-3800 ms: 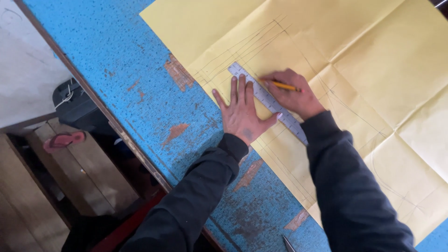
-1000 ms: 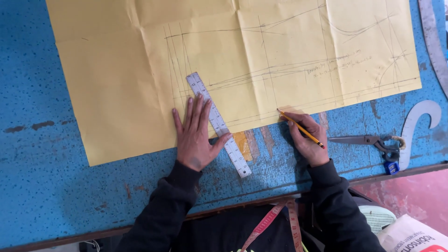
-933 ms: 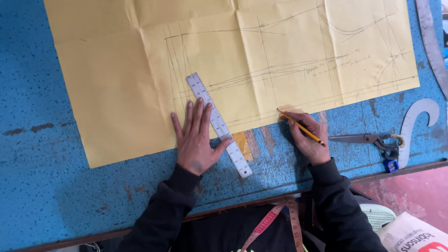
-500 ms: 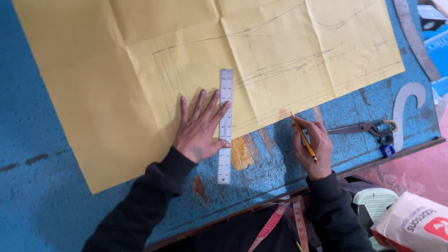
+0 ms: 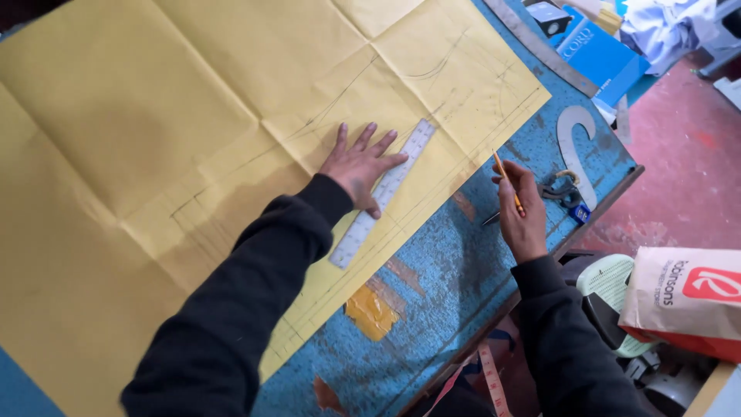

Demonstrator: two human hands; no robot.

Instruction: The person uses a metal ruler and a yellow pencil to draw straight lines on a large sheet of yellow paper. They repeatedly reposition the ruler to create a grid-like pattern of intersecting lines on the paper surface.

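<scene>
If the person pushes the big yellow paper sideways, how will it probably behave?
The yellow paper looks thin and creased, so it would likely buckle rather than slide stiffly. The left hand pressing the ruler probably pins that part, so it may wrinkle there.

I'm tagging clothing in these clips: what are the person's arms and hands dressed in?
Both arms wear long black sleeves of soft fabric that creases at the elbows and ends in plain cuffs at the wrists. The left hand and right hand are bare: no gloves, and no rings or watch that I can see.
</scene>
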